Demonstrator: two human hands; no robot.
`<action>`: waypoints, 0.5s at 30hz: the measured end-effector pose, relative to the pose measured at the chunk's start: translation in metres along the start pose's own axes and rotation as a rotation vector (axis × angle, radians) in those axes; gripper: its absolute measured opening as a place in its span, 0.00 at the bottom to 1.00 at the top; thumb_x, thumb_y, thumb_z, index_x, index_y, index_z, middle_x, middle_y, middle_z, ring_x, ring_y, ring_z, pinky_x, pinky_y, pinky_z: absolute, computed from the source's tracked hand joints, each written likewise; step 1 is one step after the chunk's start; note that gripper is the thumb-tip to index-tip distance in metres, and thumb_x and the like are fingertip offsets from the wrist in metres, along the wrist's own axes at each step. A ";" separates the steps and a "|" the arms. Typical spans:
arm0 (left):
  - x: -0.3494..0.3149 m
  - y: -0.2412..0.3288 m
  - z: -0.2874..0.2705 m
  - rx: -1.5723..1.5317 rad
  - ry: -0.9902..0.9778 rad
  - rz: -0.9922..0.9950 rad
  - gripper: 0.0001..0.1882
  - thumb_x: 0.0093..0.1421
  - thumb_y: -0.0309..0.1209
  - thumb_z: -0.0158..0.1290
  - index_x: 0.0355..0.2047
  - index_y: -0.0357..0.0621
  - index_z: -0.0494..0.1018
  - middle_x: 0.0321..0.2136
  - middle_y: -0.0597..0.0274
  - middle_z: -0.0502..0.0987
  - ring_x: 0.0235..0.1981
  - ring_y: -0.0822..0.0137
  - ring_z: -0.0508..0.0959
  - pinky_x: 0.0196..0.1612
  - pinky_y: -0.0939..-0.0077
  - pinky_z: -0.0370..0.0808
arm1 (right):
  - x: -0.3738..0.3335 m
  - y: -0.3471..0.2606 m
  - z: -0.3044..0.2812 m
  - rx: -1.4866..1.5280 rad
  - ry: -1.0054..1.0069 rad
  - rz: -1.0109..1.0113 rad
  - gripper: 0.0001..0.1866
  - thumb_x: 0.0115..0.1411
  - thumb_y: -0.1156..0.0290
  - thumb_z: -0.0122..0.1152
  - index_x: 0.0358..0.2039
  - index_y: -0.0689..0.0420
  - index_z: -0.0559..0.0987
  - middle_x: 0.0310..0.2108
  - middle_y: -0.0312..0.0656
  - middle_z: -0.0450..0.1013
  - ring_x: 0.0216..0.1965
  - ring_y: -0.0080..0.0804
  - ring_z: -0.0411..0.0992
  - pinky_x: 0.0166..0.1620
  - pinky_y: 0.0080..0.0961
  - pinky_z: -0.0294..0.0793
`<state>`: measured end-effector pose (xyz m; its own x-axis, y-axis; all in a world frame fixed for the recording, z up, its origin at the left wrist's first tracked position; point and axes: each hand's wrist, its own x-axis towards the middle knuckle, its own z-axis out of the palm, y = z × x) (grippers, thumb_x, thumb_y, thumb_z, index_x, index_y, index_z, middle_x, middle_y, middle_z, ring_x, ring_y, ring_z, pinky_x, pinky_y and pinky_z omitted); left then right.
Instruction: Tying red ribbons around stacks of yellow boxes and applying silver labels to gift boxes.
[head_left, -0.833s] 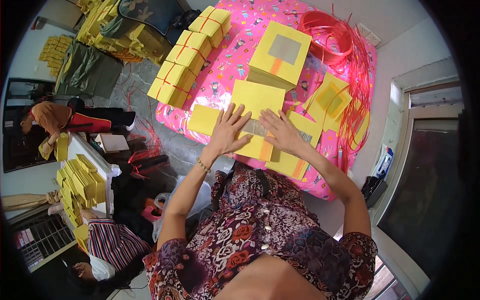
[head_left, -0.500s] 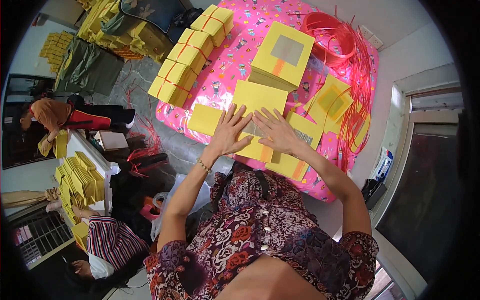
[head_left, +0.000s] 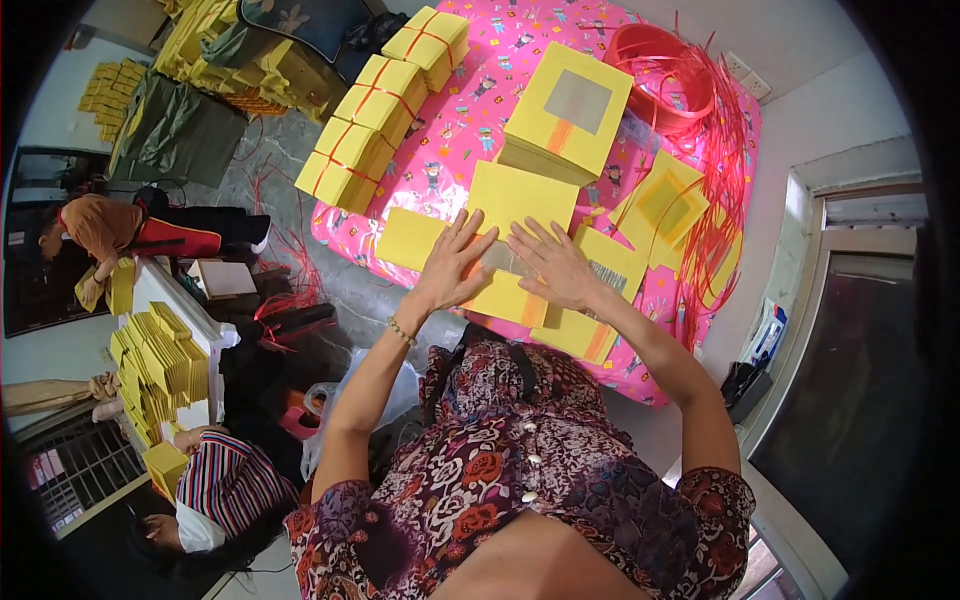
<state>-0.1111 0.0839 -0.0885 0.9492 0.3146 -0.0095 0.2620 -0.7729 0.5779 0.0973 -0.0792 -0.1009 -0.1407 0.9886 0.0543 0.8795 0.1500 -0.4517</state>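
My left hand [head_left: 452, 272] and my right hand [head_left: 563, 270] lie flat, fingers spread, on a yellow paper sheet [head_left: 522, 195] at the near edge of a pink table. Neither hand grips anything. A silvery patch shows between them, partly hidden by my fingers. Another yellow piece [head_left: 410, 238] sticks out beside my left hand. Under and beside my right hand are more yellow sheets [head_left: 578, 332], one with a dark striped patch. Just beyond stands a tall stack of yellow paper [head_left: 532, 92], a grey square and an orange strip on its top sheet.
Yellow bundles tied with red strips [head_left: 345, 165] line the table's left side. A red basin [head_left: 640, 45] and tangled red strips [head_left: 725, 150] lie at right, near loose yellow sheets [head_left: 662, 200]. At left, two people work by a white table [head_left: 215, 345] with yellow stacks.
My hands have shifted slightly on the paper, the left a little toward the left and nearer me. The striped-sleeved person's arm has moved. The stacks stay where they were.
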 end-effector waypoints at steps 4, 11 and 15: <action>0.000 -0.001 0.001 -0.068 0.018 0.010 0.30 0.64 0.41 0.50 0.67 0.54 0.62 0.72 0.51 0.46 0.73 0.45 0.42 0.71 0.53 0.48 | 0.001 0.000 -0.002 0.000 0.010 -0.002 0.37 0.65 0.50 0.50 0.69 0.54 0.56 0.72 0.43 0.48 0.73 0.43 0.43 0.72 0.49 0.40; 0.002 0.001 -0.001 -0.166 0.053 0.022 0.26 0.66 0.38 0.49 0.65 0.53 0.64 0.71 0.50 0.47 0.72 0.44 0.44 0.71 0.52 0.48 | 0.001 -0.003 -0.006 -0.007 0.042 -0.014 0.37 0.64 0.52 0.53 0.69 0.54 0.57 0.72 0.45 0.48 0.73 0.43 0.44 0.72 0.48 0.41; 0.009 0.004 -0.017 -0.130 0.059 -0.028 0.21 0.67 0.36 0.49 0.59 0.49 0.72 0.67 0.46 0.59 0.70 0.42 0.52 0.69 0.53 0.53 | 0.005 0.001 -0.010 -0.005 0.180 0.026 0.30 0.61 0.63 0.60 0.63 0.54 0.67 0.67 0.49 0.57 0.69 0.47 0.52 0.69 0.48 0.54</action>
<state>-0.1047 0.0931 -0.0724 0.9291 0.3694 0.0187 0.2594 -0.6868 0.6790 0.1025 -0.0738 -0.0923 -0.0344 0.9790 0.2011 0.8842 0.1236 -0.4504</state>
